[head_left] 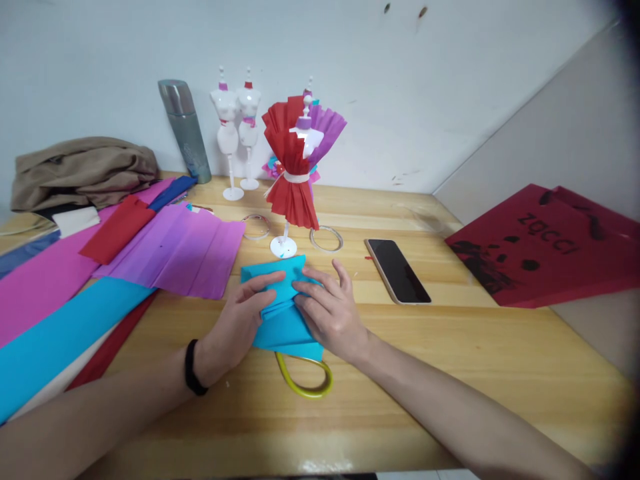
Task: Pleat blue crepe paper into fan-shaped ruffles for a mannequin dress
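A piece of blue crepe paper point(287, 331) lies on the table in front of me, with folds running across its middle. My left hand point(245, 317) grips its left side, thumb and forefinger at the folds. From the right, my right hand point(333, 310) pinches the same folds, its little finger raised. A yellow loop point(305, 393), perhaps a scissors handle, sticks out below the paper; the rest is hidden. Just beyond stands a small white dress form point(310, 141) wearing pleated red paper point(293, 153) and purple paper point(327, 130), gathered by a pale band point(297, 178) at the waist.
Coloured paper sheets point(185, 247) pile up at left, before a brown cloth point(85, 170). A flask point(187, 140) and two white dress forms point(228, 137) stand by the wall. A phone point(399, 270), a ring of tape point(327, 239) and a red bag point(545, 247) are to the right.
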`<state>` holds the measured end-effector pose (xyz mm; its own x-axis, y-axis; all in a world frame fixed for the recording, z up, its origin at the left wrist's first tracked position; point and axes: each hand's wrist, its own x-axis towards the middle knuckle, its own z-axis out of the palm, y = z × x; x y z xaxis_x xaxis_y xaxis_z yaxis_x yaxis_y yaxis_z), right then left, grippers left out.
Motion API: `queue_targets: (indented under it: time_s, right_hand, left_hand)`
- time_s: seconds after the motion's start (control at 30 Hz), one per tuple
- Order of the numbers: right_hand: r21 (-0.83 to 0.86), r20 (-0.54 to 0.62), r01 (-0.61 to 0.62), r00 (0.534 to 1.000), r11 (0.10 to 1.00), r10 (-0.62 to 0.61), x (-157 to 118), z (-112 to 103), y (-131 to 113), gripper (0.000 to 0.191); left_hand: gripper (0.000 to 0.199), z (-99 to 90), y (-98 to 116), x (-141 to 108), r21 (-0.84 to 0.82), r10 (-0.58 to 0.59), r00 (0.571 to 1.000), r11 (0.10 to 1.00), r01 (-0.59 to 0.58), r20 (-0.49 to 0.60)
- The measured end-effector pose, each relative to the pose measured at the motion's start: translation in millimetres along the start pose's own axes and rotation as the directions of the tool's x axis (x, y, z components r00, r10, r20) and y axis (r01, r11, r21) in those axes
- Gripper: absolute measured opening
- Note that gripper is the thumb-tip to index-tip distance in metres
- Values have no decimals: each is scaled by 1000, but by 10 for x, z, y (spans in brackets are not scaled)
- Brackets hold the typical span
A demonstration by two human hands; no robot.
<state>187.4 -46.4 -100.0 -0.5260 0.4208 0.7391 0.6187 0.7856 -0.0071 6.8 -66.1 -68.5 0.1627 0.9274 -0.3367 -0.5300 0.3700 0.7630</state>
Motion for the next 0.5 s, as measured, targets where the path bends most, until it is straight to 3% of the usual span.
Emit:
queue_targets:
  time_s: [0.37,0.5]
  right_hand:
    - [-34,1,39,999,999,-39,21,-10,24,19]
    - [-70,-53,94,994,993,-98,53,-39,7,20]
  left_hand:
    - [36,32,20,-39,263,86,995,962,-70,-50]
    - [38,90,45,-47,301,29,997,954,-4,-77]
